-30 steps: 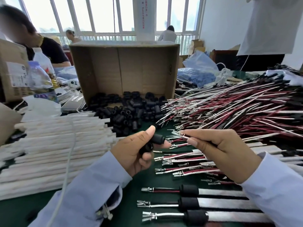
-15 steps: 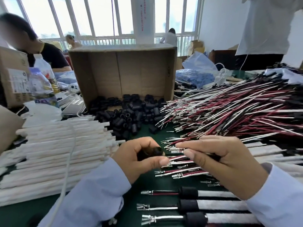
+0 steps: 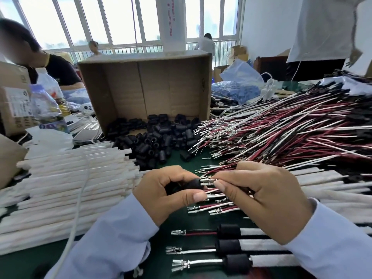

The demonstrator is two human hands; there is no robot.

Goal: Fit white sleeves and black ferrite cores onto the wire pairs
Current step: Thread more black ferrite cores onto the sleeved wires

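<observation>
My left hand (image 3: 171,192) pinches a black ferrite core (image 3: 193,183) between thumb and fingers. My right hand (image 3: 261,196) grips a red-and-white wire pair (image 3: 210,181) near its metal terminals, and the terminal tips touch the core's opening. A heap of loose ferrite cores (image 3: 155,137) spills from the cardboard box (image 3: 145,87). White sleeves (image 3: 76,178) lie stacked at the left. A big pile of wire pairs (image 3: 281,133) covers the right. Three finished pairs (image 3: 229,246) with core and sleeve lie at the bottom.
A white cable (image 3: 80,198) runs across the sleeve stack. Bottles and a carton (image 3: 14,101) stand at the left. Plastic bags (image 3: 239,85) sit behind the wire pile. A person (image 3: 40,59) sits at the far left and another (image 3: 326,33) stands at the back right.
Both hands have come together: the core turned in my left fingers to face right, and my right hand brought the wire terminals up to its opening.
</observation>
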